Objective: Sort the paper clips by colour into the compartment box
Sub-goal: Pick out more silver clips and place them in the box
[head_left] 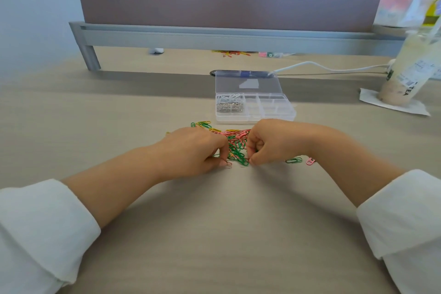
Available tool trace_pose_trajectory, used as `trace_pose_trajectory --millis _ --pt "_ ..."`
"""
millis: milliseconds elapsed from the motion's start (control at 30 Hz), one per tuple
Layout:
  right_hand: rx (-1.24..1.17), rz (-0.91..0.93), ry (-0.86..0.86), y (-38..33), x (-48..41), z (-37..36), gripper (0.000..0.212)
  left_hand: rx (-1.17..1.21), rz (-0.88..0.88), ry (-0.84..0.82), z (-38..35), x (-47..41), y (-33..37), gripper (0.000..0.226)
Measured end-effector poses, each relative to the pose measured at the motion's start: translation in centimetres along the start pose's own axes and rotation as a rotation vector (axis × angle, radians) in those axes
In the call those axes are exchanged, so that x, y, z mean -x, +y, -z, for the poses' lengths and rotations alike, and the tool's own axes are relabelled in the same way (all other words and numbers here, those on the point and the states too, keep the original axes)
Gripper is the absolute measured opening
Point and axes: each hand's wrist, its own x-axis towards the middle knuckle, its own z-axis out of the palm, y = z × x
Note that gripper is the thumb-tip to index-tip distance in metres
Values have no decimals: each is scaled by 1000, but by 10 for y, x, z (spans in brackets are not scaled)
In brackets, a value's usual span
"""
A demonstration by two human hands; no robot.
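The paper clips (237, 144) (green, pink, yellow) are heaped on the desk (214, 222) between both hands. One clip at the heap's 6 o'clock edge is pinched by the curled left hand (195, 148), another by the curled right hand (269, 143). At 12 o'clock the compartment box (255, 118) is seen, lid raised, with silver clips (230, 105) in its 9 o'clock compartment.

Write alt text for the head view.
The left hand and right hand pinch into a pile of green, pink and yellow paper clips on a desk. Beyond it, the open compartment box holds silver and white clips in its left end.
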Motion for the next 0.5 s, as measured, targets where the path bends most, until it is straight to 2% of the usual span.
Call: trace_pose_trajectory --millis 100,300,500 --pt "34 -10 -40 0 3 1 8 77 12 40 -3 2 0 10" --pt "127 -8 -53 2 4 5 21 293 33 181 -5 0 -10 11" --pt "66 0 -56 4 7 7 9 339 29 275 -12 -2 -17 7"
